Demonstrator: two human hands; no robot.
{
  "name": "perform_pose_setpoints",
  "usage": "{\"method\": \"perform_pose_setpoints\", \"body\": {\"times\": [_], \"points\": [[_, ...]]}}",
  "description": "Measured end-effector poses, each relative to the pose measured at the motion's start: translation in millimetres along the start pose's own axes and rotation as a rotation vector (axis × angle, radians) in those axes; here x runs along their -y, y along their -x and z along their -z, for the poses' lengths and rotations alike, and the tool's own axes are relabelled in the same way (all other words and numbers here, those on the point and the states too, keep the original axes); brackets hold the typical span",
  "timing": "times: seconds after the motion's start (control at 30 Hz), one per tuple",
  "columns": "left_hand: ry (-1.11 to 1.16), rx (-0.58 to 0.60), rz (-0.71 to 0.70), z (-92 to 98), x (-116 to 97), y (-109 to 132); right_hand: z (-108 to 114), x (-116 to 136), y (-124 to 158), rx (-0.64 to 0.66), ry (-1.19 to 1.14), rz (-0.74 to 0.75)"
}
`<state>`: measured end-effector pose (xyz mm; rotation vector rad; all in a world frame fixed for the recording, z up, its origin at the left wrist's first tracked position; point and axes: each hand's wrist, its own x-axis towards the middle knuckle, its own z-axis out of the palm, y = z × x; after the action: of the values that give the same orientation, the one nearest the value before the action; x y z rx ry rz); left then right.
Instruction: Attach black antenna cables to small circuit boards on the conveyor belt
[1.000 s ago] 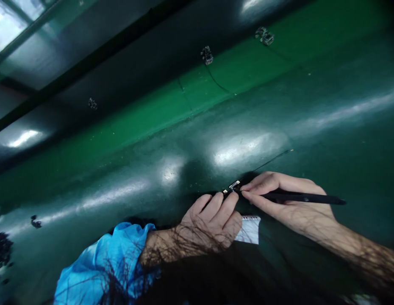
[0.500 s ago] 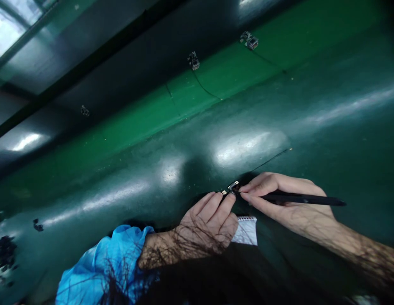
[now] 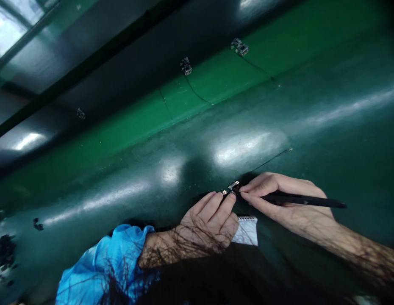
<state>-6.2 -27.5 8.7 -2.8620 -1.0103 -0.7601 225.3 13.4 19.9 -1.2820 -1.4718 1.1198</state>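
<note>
Low in the head view, my left hand (image 3: pixel 211 218) is closed, its fingertips pressing on a small electronic part (image 3: pixel 234 185) with bright metal pieces. A thin dark cable (image 3: pixel 270 159) runs from near that part up to the right, across the green surface (image 3: pixel 337 161). My right hand (image 3: pixel 289 192) is closed around a slim black pen-like tool (image 3: pixel 311 200), whose rear end sticks out to the right. Its fingertips meet the right side of the part. They hide the tool's front end. Under my left hand lies a white strip (image 3: pixel 248 231) with a row of small dark holes.
Beyond the work surface runs a bright green belt-like strip (image 3: pixel 136 131). Small electronic assemblies with thin cables lie along it, one in the middle (image 3: pixel 186 66) and one farther right (image 3: pixel 240 47). At the far left are a pile of small black parts (image 3: pixel 5 252) and a single black piece (image 3: pixel 38 224).
The assemblies and cables on the bright green strip have shifted left and slightly nearer. Both my hands, the part and the tool are almost unmoved.
</note>
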Motion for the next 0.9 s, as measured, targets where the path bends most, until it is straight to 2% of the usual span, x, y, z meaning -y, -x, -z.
{"method": "perform_pose_setpoints", "body": {"times": [0.4,0.67,0.9], "points": [[0.003,0.026,-0.012,0.2,2.6,1.0,-3.3,-5.5,1.9,0.017,0.019,0.081],[-0.072,0.049,-0.023,3.6,1.5,2.6,-2.6,-12.4,1.0,0.036,0.010,0.162],[-0.072,0.025,-0.004,3.2,1.7,1.3,-2.2,-18.0,2.2,0.033,0.011,0.177]]}}
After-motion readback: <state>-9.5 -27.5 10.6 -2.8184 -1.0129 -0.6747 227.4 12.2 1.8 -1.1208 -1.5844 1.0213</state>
